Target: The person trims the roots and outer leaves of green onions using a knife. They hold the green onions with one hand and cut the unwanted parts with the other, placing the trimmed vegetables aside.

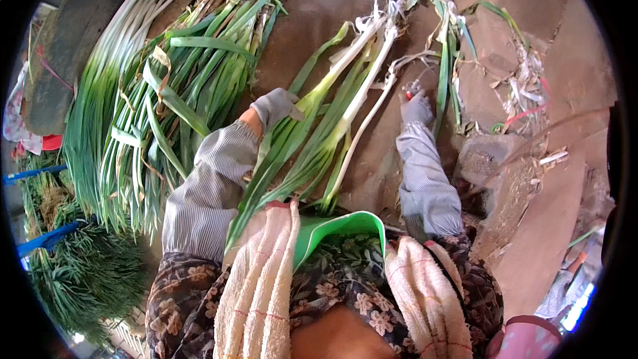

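Several large green onions (356, 102) with white shanks and stringy roots lie before me, roots pointing away. My left hand (276, 107), in a grey glove, grips the leftmost of them at its green leaf base (310, 99). To the right of the onions is my right hand (417, 104), also gloved. It is closed around a small tool with a red part (409, 94); the rest of the tool is hidden or too small to make out. A thinner onion stalk (366, 119) runs between the other onions and my right hand.
To the left lie a heap of untrimmed green onions (209, 70) and a row of cleaned ones (107, 65). Stripped leaves (445, 50) and dry peelings (526, 80) litter the right. Blue-tied green bundles (84, 269) stand lower left. Another person's sleeve (553, 291) shows lower right.
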### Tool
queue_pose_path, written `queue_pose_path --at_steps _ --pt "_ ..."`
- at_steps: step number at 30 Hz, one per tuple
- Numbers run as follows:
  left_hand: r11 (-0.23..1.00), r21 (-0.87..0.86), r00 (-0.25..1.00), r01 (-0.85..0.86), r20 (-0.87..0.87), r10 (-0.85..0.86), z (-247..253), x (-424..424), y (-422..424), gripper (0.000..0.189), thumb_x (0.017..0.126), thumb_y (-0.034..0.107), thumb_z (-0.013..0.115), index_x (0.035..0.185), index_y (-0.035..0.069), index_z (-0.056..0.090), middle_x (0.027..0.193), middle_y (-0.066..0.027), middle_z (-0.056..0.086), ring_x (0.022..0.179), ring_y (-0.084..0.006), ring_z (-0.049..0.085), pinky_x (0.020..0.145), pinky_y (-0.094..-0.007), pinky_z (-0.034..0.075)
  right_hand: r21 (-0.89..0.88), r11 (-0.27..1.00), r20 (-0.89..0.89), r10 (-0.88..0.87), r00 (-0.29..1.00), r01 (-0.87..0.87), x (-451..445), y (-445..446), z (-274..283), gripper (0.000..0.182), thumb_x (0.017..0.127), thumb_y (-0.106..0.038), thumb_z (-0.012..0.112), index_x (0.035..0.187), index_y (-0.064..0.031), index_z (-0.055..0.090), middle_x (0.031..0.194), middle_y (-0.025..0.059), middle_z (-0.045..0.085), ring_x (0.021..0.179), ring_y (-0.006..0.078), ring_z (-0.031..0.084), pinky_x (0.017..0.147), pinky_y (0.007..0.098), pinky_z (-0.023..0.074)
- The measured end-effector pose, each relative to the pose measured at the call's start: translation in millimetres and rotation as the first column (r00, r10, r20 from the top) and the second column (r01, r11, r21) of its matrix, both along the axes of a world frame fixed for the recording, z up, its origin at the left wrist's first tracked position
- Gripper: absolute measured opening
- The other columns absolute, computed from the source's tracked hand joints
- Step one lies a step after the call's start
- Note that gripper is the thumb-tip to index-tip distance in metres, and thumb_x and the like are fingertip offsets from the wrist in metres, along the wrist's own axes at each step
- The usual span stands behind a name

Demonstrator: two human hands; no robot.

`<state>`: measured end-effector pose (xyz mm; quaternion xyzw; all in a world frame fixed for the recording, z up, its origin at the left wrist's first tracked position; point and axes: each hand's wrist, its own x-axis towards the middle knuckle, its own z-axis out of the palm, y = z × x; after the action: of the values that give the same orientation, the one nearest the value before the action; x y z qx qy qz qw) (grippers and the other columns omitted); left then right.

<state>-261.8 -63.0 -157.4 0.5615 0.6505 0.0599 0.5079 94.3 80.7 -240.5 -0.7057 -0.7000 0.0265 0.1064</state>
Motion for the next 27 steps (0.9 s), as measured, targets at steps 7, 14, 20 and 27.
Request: queue_pose_path --at_steps 7,14,20,27 --pt "0.973 0.231 0.890 0.006 -0.445 0.100 -25.5 70.3 18.3 0.053 0.069 0.038 0.071 0.107 0.001 0.065 0.102 -0.0202 0.066 0.097 -0.0346 0.064 0.083 -0.0398 0.050 -0.399 0.891 -0.543 -0.041 0.839 -0.214 -61.4 -42.1 6.1 0.040 0.079 -0.042 0.071 0.096 -0.0066 0.068 0.084 0.0128 0.070 0.081 0.0341 0.066 0.074 0.0452 0.0504" --pt "0.933 0.359 0.854 0.022 -0.491 0.169 -4.7 84.0 47.8 0.037 0.065 0.024 0.071 0.095 0.003 0.069 0.093 -0.0191 0.067 0.087 -0.0350 0.065 0.078 -0.0404 0.052 -0.562 0.818 -0.701 -0.391 0.597 -0.124 -80.5 -30.9 5.8 0.027 0.071 -0.010 0.073 0.093 0.0028 0.065 0.082 0.0132 0.068 0.069 0.0230 0.067 0.056 0.0331 0.0563" --pt "0.918 0.366 0.957 0.156 0.175 -0.233 -15.6 49.5 23.9 0.032 0.071 0.015 0.074 0.100 0.003 0.068 0.086 -0.0079 0.067 0.074 -0.0196 0.064 0.070 -0.0334 0.052 -0.527 0.684 -0.833 -0.534 0.146 -0.504 -67.8 -50.3 35.8 0.013 0.080 -0.014 0.070 0.087 -0.0044 0.066 0.071 0.0019 0.062 0.055 0.0094 0.053 0.046 0.0211 0.0388" --pt "0.941 -0.332 0.572 -0.065 0.760 0.308 7.7 97.2 -23.5 0.071 0.081 0.016 0.070 0.142 0.004 0.035 0.118 -0.0115 0.060 0.105 -0.0183 0.060 0.093 -0.0316 0.047 -0.373 0.765 -0.916 -0.394 0.076 -0.525 -52.8 -58.5 41.8 0.018 0.085 -0.023 0.070 0.090 -0.0061 0.067 0.072 -0.0025 0.063 0.056 0.0060 0.053 0.048 0.0184 0.0360"
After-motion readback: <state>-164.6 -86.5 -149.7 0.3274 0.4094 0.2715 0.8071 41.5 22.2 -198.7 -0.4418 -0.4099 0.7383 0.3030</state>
